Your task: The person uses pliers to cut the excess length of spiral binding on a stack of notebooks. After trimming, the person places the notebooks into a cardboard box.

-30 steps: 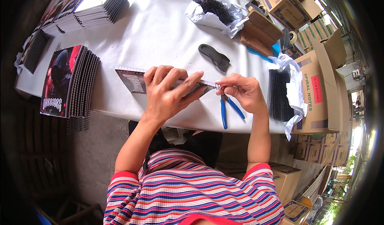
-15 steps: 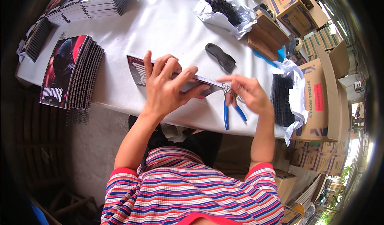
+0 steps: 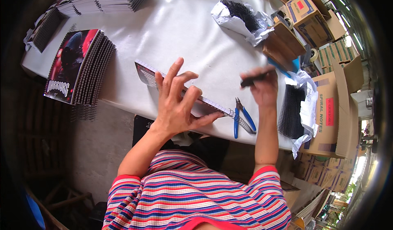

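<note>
Head view: white paper (image 3: 223, 19) holds black coils (image 3: 242, 15); the interior of the cardboard box (image 3: 325, 86) is hidden. My left hand (image 3: 175, 107), half open, loosely grips the notebook (image 3: 209, 101) on edge over the table (image 3: 180, 29). My right hand (image 3: 266, 90), motion-blurred, is closed around a black tool (image 3: 253, 81).

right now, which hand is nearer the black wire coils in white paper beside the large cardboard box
Right: the right hand is left of the coils; the left hand is farther left.
</note>
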### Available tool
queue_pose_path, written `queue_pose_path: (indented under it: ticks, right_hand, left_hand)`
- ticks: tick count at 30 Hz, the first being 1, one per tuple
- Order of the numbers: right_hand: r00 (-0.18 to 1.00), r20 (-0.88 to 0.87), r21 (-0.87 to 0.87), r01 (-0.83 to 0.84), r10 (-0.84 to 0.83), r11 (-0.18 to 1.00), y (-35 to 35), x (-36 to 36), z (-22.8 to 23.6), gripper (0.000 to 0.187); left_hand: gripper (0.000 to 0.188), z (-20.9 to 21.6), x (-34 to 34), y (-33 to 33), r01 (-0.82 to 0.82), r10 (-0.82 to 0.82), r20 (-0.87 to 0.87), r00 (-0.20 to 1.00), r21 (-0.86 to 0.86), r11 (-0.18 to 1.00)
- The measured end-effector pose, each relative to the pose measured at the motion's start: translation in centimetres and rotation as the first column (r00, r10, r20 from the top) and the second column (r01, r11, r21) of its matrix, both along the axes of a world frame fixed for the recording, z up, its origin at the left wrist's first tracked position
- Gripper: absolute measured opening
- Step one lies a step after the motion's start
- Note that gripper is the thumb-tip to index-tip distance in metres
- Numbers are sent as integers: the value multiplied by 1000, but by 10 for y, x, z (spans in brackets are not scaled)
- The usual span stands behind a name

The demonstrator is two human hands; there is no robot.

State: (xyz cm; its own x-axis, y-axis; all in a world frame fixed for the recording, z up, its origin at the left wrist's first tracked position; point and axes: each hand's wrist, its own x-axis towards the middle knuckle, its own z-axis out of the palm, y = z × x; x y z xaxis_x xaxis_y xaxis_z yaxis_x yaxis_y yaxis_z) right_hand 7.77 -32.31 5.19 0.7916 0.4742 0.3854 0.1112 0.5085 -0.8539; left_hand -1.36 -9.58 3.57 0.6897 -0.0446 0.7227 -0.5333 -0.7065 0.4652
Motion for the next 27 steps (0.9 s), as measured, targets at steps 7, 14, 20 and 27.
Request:
queue_pose_path:
  ticks: [7, 14, 20, 27]
  right_hand:
    - [998, 56, 4, -24, 23, 1000, 11, -29, 8, 4]
    - [953, 299, -226, 14, 56, 974, 15, -17, 18, 11]
    - [970, 236, -363, 141, -56, 921, 15, -14, 13, 19]
    - [960, 281, -101, 15, 14, 995, 47, -19, 20, 21]
  left_hand:
    - [50, 0, 1, -2, -3, 3, -22, 1000, -15, 1000]
    - [50, 8, 8, 5, 18, -18, -15, 1000, 14, 1000]
    - [50, 12, 14, 8, 58, -58, 9, 998, -3, 998]
    - [75, 1, 14, 9, 90, -88, 18, 996, -114, 989]
